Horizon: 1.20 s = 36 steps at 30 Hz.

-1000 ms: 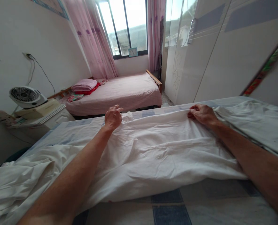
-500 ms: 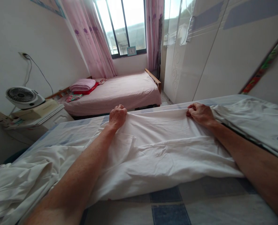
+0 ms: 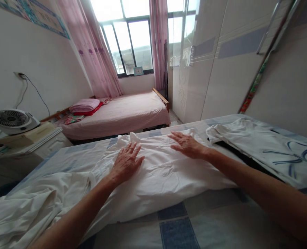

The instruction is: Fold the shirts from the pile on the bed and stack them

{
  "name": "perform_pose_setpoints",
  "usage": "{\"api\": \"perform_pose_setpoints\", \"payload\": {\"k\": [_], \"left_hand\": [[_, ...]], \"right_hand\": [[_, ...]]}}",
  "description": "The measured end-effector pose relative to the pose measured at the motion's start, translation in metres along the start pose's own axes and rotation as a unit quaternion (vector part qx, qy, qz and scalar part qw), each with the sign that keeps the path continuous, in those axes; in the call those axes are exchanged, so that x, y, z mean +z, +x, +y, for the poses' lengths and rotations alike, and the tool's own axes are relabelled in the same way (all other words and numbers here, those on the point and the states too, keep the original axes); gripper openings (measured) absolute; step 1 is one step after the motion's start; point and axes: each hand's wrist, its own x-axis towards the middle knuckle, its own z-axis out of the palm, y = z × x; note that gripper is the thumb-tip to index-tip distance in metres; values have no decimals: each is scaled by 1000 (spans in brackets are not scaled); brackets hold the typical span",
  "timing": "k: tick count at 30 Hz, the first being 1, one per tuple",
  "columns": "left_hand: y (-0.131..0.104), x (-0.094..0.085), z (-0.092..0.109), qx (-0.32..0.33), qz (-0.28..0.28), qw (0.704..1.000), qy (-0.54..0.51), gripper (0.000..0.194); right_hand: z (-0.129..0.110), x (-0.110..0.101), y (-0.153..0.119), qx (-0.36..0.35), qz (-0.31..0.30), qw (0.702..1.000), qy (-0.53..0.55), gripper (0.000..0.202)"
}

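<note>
A white cloth (image 3: 164, 173), probably a garment though its kind does not show, lies wrinkled and partly folded in front of me. My left hand (image 3: 127, 160) rests on its left part, palm down with fingers spread. On the far right part lies my right hand (image 3: 187, 144), its fingers stretched out and pointing left. Neither hand grips the fabric. Bunched white fabric (image 3: 44, 197) lies to the left under my forearm. At the right is another white garment (image 3: 280, 148) with dark blue lines printed on it.
The cloth lies on a bed with a blue-and-white checked sheet (image 3: 178, 233). Beyond stands a pink-covered bed (image 3: 122, 117) with folded bedding (image 3: 84, 105). A fan (image 3: 13, 121) sits on a cabinet at the left. A tall wardrobe (image 3: 205, 79) lines the right side.
Both hands have let go of the cloth's far edge and now lie flat on it, nearer to me. The view has tilted up and turned a little right.
</note>
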Motion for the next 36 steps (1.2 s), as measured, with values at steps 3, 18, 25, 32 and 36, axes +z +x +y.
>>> {"api": "perform_pose_setpoints", "payload": {"k": [3,18,25,32,36], "left_hand": [[-14,14,-3,-38,-43,998,-13,56],[-75,-16,-1,-18,21,998,-48,47],[-102,-1,-17,-53,0,998,-14,48],[-106,5,-15,-53,26,998,-24,48],[-107,3,-14,-56,32,998,-28,48]], "right_hand": [[4,15,-5,22,-57,998,-14,60],[47,-21,-109,341,84,934,-60,35],[34,-22,-108,332,63,940,-52,31],[22,-30,-113,400,19,915,-39,52],[19,-24,-119,363,42,931,-23,41]]}}
